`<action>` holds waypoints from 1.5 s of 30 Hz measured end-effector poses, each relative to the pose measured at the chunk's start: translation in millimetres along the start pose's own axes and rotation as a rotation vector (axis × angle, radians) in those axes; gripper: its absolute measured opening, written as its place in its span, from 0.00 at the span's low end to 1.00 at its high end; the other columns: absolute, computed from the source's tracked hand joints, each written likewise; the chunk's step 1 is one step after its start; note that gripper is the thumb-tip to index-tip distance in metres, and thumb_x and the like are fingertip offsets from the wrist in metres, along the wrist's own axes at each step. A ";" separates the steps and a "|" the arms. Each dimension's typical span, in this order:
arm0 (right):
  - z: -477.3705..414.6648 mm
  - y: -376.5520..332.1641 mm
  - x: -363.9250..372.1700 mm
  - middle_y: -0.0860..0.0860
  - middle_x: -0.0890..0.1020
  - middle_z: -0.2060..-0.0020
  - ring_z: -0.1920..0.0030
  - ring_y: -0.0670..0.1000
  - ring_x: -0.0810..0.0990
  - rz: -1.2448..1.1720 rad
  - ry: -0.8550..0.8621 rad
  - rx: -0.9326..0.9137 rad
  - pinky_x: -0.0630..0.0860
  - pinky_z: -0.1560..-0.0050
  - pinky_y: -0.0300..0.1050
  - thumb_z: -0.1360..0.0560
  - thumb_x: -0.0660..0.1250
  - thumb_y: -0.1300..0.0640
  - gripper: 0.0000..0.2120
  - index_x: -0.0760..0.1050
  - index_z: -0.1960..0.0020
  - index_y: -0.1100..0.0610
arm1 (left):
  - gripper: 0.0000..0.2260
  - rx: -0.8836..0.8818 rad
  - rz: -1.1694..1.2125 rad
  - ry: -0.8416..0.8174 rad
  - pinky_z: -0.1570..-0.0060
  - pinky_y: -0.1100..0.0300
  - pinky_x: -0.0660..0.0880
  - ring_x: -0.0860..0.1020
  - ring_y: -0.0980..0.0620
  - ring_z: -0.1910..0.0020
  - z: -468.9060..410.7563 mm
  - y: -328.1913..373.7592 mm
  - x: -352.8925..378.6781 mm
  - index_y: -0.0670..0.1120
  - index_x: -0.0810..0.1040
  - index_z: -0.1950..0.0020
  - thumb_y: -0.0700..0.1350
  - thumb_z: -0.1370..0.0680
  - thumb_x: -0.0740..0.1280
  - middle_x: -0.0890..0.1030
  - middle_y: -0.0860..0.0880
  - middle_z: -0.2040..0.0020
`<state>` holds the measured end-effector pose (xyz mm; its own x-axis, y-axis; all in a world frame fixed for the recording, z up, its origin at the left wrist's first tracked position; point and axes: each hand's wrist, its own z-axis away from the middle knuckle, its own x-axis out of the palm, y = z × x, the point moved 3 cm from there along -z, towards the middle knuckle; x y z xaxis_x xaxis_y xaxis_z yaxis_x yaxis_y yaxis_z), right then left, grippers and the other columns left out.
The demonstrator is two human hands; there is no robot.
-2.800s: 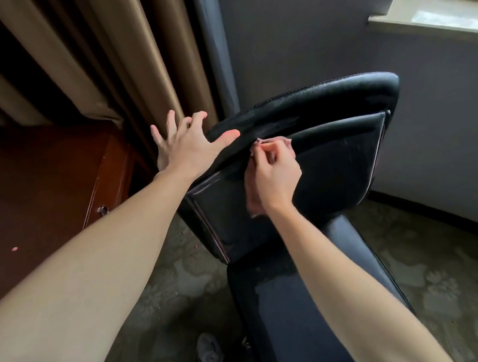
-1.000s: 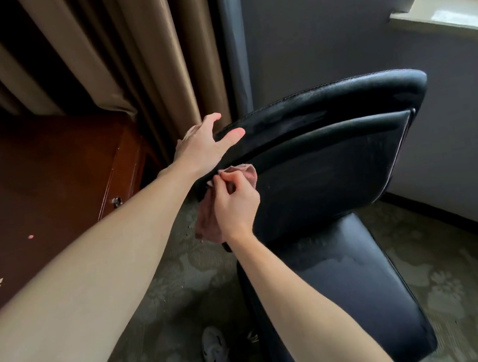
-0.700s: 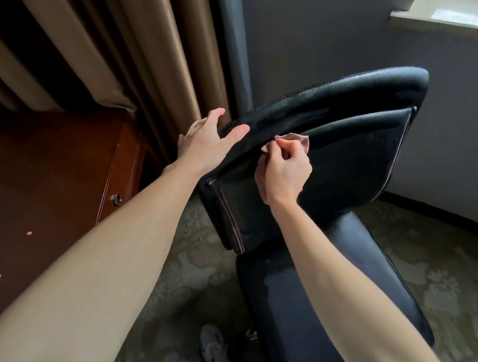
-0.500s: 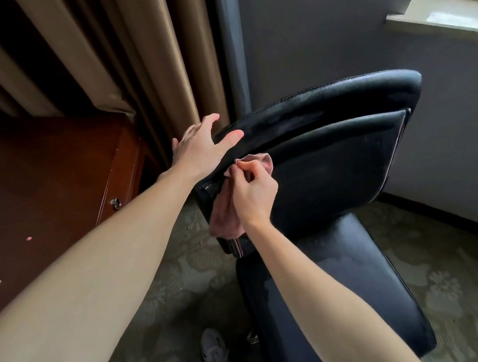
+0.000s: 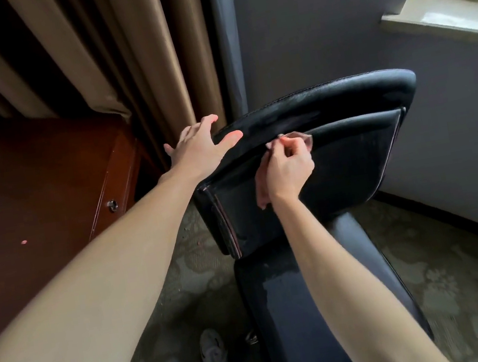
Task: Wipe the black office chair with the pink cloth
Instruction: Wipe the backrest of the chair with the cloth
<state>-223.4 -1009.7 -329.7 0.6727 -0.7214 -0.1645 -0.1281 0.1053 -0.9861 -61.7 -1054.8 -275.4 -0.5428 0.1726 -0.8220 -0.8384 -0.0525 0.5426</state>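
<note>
The black office chair [image 5: 353, 162] stands in front of me, its padded backrest facing me and its seat below. My left hand [image 5: 198, 149] lies flat with fingers spread on the backrest's upper left corner. My right hand [image 5: 287, 170] is closed on the pink cloth [image 5: 303, 138] and presses it against the seam below the top pad, near the middle of the backrest. Most of the cloth is hidden behind that hand; a strip of it shows by the wrist.
A dark wooden desk [image 5: 47, 205] with a drawer lock stands at the left, close to the chair. Tan curtains [image 5: 118, 59] hang behind. A grey wall and a window sill [image 5: 441, 20] are at the right. My shoe [image 5: 214, 357] rests on patterned carpet beside the chair base.
My right hand has slid the cloth rightward along the seam, from the backrest's left edge to near its middle. My left hand has stayed on the upper left corner.
</note>
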 end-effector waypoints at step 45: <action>133.3 23.2 22.4 0.50 0.83 0.57 0.58 0.38 0.79 0.007 -0.254 -0.299 0.71 0.53 0.28 0.25 0.71 0.61 0.03 0.81 0.57 0.60 | 0.26 0.389 0.164 0.078 0.27 0.34 0.42 0.53 0.49 0.21 62.9 -102.9 2.0 0.69 0.56 0.24 0.61 0.20 0.61 0.52 0.53 0.19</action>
<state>-114.2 -932.2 -359.1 0.8250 -0.5253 -0.2085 -0.3153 -0.1216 -0.9412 26.7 -987.2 -322.0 -0.6819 0.1172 -0.7220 -0.6674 0.3040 0.6798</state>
